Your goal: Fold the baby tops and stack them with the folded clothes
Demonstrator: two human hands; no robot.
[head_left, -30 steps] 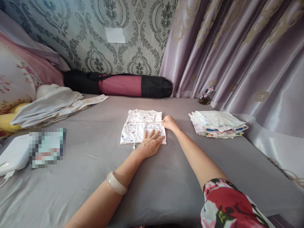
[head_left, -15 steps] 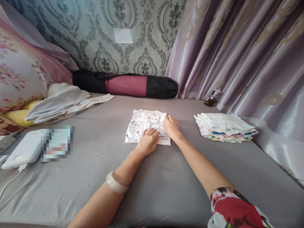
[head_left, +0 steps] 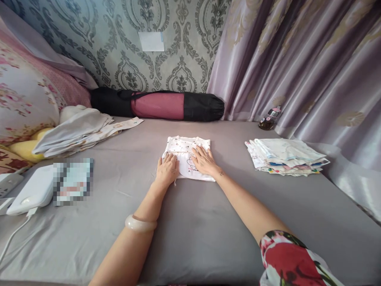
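A small white printed baby shirt (head_left: 186,143), folded into a compact shape, lies on the grey bedsheet in front of me. It bears tiny dark motifs along the top and a cartoon outline with lettering below. My left hand (head_left: 167,169) grips its left side with curled fingers, and a bit of cloth pokes out under the palm. Flat on the right part of the shirt rests my right hand (head_left: 204,159), fingers spread, covering much of the cartoon.
A stack of folded clothes (head_left: 287,157) sits at the right, with a small bottle (head_left: 269,119) behind it. Crumpled light clothes (head_left: 77,131) lie at left, near a white power bank (head_left: 32,190) with a cable. A long black-and-maroon bag (head_left: 157,106) lies along the wall.
My left hand has moved from the shirt's middle to its left side, drawing that side inward. My right hand has shifted from the right edge onto the front and flattened.
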